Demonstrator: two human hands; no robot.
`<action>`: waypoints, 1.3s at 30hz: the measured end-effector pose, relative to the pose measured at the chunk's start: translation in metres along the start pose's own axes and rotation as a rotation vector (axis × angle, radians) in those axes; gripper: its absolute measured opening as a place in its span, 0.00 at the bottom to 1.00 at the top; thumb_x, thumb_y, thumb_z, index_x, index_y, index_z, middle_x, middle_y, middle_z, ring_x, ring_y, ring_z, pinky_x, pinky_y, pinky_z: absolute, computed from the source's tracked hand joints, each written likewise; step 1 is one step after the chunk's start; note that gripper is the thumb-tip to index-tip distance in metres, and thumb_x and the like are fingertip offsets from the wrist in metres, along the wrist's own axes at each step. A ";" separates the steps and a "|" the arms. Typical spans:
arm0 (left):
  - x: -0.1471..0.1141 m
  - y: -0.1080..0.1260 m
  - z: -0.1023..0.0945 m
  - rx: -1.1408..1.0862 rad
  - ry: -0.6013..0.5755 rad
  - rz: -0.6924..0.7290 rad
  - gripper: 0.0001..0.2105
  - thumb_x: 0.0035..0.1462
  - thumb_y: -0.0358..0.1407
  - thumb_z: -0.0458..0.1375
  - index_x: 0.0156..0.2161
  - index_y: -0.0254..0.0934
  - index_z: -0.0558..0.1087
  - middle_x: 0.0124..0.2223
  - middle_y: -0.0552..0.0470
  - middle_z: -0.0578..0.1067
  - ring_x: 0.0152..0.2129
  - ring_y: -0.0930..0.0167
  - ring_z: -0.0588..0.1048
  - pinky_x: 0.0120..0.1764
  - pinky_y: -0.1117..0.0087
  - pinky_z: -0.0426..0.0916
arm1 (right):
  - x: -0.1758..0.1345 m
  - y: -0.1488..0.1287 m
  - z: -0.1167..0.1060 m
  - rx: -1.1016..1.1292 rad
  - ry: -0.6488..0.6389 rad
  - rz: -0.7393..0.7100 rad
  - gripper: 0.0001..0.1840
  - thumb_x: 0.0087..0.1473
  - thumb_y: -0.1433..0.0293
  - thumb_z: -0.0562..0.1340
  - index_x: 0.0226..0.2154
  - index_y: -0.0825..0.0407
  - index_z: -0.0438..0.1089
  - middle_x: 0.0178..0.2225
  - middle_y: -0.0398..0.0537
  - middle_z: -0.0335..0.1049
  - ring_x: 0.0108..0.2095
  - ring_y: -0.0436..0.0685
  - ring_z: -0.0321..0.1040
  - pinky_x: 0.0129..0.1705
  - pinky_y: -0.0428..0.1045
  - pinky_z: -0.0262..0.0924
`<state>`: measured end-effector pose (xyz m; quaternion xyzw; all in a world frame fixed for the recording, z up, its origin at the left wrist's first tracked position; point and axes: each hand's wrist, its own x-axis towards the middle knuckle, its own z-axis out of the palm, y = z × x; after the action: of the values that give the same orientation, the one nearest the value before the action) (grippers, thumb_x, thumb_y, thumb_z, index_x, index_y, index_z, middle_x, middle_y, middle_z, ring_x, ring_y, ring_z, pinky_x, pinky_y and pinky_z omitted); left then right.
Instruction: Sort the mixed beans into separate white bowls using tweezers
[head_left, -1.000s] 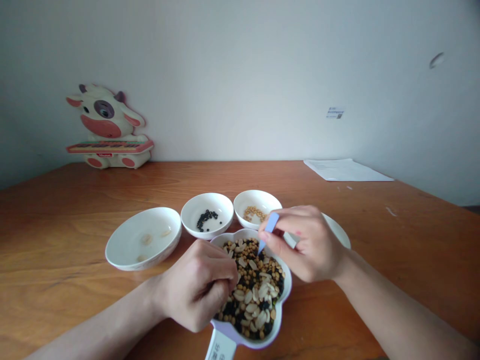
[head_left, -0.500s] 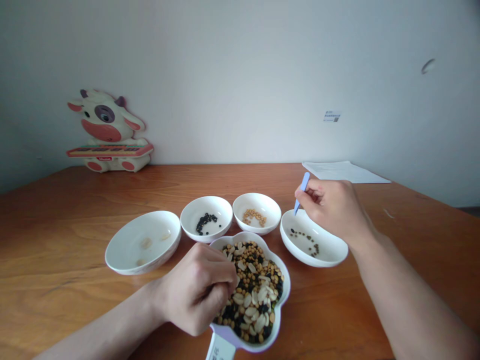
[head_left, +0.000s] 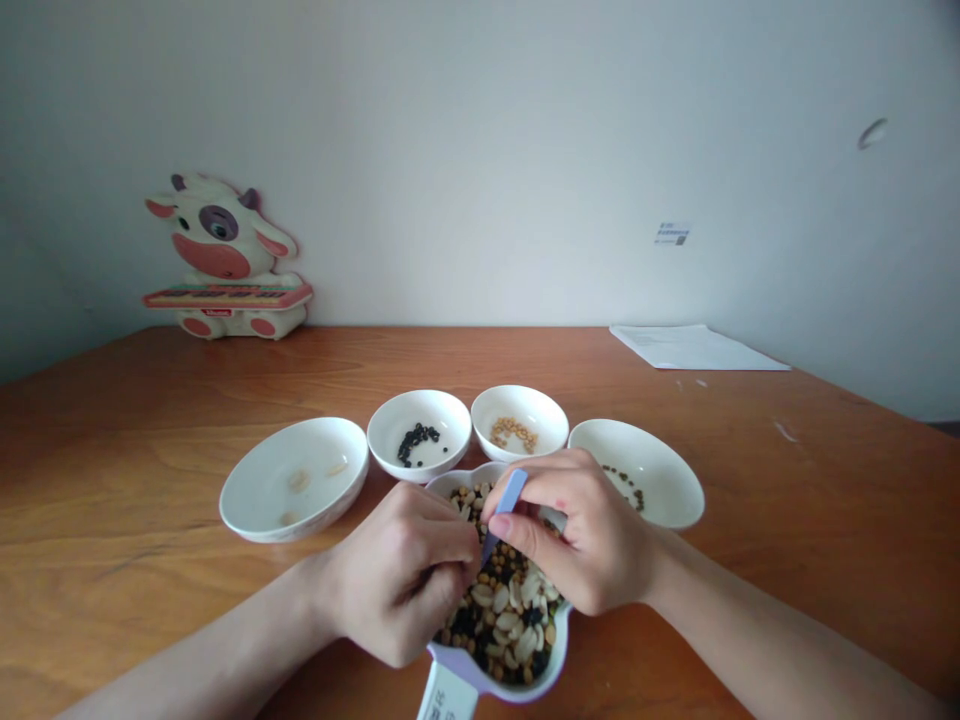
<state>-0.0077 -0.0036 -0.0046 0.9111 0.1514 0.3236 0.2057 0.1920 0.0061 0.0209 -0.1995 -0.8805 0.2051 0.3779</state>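
My right hand [head_left: 581,530] pinches light-blue tweezers [head_left: 512,490], whose tip points down between the two hands. Beneath both hands is a flower-shaped white and purple dish [head_left: 559,655] with a handle, full of mixed beans and peanuts [head_left: 506,620]. My left hand [head_left: 412,575] is curled closed over the dish's left side, close to the tweezers; whatever its fingers hold is hidden. Behind the dish stand a white bowl of black beans [head_left: 418,440] and a white bowl of yellow soybeans [head_left: 514,434]. To the right, small greenish beans [head_left: 628,490] lie in an oval bowl [head_left: 667,480], partly covered by my right hand.
At the left, a larger white bowl [head_left: 255,500] holds a few pale pieces [head_left: 298,481]. A toy cow with a keyboard [head_left: 225,270] sits at the back left of the wooden table [head_left: 135,460]. White papers [head_left: 697,348] lie at the back right, against the wall.
My right hand has moved with the tweezers from above the right bowl leftward and down over the flower-shaped dish, beside my left hand. My left hand has stayed almost still.
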 end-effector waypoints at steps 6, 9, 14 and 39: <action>0.001 0.001 0.000 -0.003 0.005 -0.007 0.10 0.54 0.26 0.45 0.23 0.37 0.61 0.19 0.53 0.66 0.16 0.74 0.61 0.22 0.70 0.57 | 0.000 0.003 -0.001 -0.029 -0.067 0.022 0.09 0.56 0.73 0.58 0.26 0.55 0.70 0.23 0.47 0.70 0.23 0.51 0.64 0.26 0.46 0.58; 0.001 0.001 0.000 -0.002 0.005 -0.010 0.10 0.54 0.26 0.44 0.23 0.37 0.60 0.19 0.53 0.66 0.16 0.73 0.61 0.23 0.70 0.57 | 0.000 0.003 0.000 -0.044 -0.078 0.028 0.09 0.56 0.74 0.58 0.25 0.55 0.69 0.22 0.47 0.69 0.23 0.51 0.64 0.26 0.46 0.58; 0.002 0.001 0.001 0.000 0.010 -0.004 0.09 0.54 0.26 0.45 0.24 0.37 0.59 0.19 0.53 0.66 0.16 0.73 0.61 0.22 0.71 0.57 | -0.001 0.004 0.001 -0.036 -0.103 0.024 0.08 0.54 0.76 0.58 0.25 0.55 0.69 0.23 0.47 0.70 0.23 0.52 0.65 0.27 0.46 0.57; 0.000 0.001 0.001 0.000 0.015 -0.019 0.10 0.54 0.25 0.44 0.24 0.37 0.58 0.19 0.53 0.66 0.16 0.73 0.62 0.23 0.71 0.56 | -0.001 0.007 0.002 -0.020 -0.120 0.040 0.10 0.53 0.76 0.56 0.22 0.57 0.68 0.21 0.46 0.64 0.23 0.50 0.58 0.26 0.47 0.51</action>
<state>-0.0068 -0.0044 -0.0049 0.9072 0.1613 0.3284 0.2077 0.1925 0.0107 0.0156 -0.2084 -0.8995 0.2153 0.3181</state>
